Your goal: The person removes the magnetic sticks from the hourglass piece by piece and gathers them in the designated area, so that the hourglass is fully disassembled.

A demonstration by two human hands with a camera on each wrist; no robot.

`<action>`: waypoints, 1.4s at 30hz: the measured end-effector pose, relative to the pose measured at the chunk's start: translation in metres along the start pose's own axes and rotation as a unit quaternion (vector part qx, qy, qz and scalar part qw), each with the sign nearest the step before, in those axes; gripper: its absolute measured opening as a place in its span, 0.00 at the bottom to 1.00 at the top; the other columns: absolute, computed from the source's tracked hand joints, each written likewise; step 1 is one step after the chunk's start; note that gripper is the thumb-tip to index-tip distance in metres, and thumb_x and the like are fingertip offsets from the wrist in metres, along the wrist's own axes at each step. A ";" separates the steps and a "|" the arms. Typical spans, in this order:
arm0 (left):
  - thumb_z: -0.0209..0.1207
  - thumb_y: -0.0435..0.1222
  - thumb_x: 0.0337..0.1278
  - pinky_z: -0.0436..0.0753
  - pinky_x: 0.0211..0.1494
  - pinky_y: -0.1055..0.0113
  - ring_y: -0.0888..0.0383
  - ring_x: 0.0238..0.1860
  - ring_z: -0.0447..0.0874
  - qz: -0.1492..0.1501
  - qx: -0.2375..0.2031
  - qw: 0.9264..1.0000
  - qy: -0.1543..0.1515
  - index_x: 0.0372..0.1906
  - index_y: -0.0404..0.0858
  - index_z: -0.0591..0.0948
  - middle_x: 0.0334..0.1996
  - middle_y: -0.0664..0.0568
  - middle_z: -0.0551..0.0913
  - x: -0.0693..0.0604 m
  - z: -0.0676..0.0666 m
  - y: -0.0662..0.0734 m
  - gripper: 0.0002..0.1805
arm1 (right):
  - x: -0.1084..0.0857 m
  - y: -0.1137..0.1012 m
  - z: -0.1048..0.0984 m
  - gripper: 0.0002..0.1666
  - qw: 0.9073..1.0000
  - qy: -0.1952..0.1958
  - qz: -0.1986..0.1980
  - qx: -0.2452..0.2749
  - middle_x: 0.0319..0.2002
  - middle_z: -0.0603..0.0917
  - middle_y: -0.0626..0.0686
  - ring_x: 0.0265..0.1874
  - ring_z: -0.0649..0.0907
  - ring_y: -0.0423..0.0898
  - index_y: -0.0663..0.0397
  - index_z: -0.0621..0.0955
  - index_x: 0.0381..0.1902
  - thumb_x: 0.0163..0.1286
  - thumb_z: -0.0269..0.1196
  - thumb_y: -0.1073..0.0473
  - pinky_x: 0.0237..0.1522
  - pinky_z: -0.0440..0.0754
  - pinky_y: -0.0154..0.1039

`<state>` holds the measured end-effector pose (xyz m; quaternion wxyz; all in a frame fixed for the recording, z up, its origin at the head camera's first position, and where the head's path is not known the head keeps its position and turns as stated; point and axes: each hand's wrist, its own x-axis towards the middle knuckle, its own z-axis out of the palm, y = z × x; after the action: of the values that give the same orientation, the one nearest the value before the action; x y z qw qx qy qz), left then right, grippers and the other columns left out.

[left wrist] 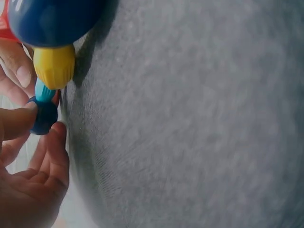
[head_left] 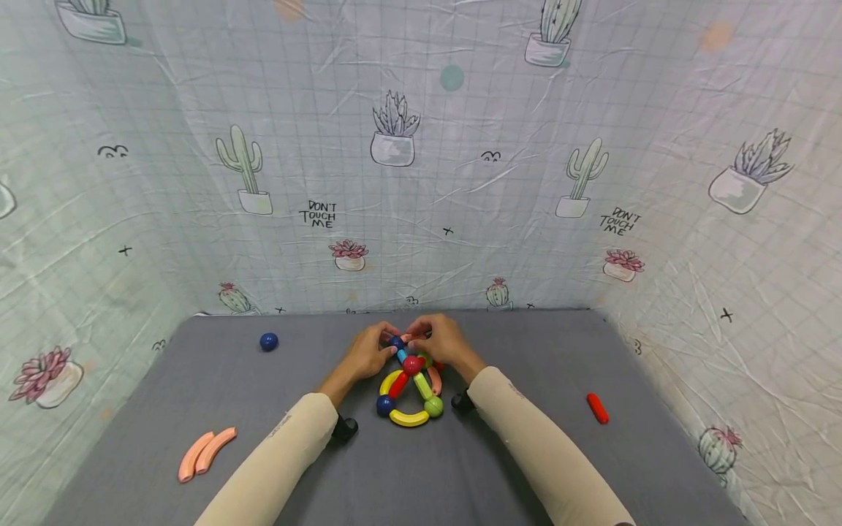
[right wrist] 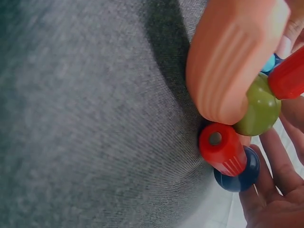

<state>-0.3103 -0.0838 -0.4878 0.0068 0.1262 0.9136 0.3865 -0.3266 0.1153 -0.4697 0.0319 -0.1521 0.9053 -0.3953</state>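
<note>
A structure of coloured sticks and balls lies mid-table, a red ball (head_left: 412, 365) at its top and a yellow curved stick (head_left: 409, 418) at its near side. My left hand (head_left: 368, 352) pinches a dark blue ball (left wrist: 45, 116) between thumb and fingers; a light blue stick (left wrist: 44, 91) joins it. My right hand (head_left: 446, 342) curls round the structure's far right side. In the right wrist view its fingers touch another blue ball (right wrist: 240, 173) with a red stick (right wrist: 222, 148) against it, beside a green ball (right wrist: 260, 108). Its thumb contact is partly hidden.
A loose blue ball (head_left: 268, 341) lies at the back left. Two curved pink sticks (head_left: 195, 456) (head_left: 215, 449) lie side by side at the front left, and a red stick (head_left: 597, 408) is on the right. A patterned cloth (head_left: 421, 197) stands behind the grey table (head_left: 408, 482).
</note>
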 end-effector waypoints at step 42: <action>0.76 0.32 0.58 0.80 0.40 0.64 0.57 0.32 0.78 0.015 -0.004 0.998 0.064 0.53 0.41 0.83 0.48 0.44 0.85 -0.001 0.001 -0.005 0.19 | 0.021 -0.005 0.019 0.07 0.998 0.013 -0.024 -0.058 0.40 0.93 0.51 0.39 0.88 0.45 0.52 0.90 0.43 0.72 0.71 0.56 0.51 0.87 0.45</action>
<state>-0.3103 -0.0870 -0.4921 -0.0568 0.1145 0.9087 0.3974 -0.3424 0.0924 -0.4780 0.0019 -0.1698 0.9233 -0.3446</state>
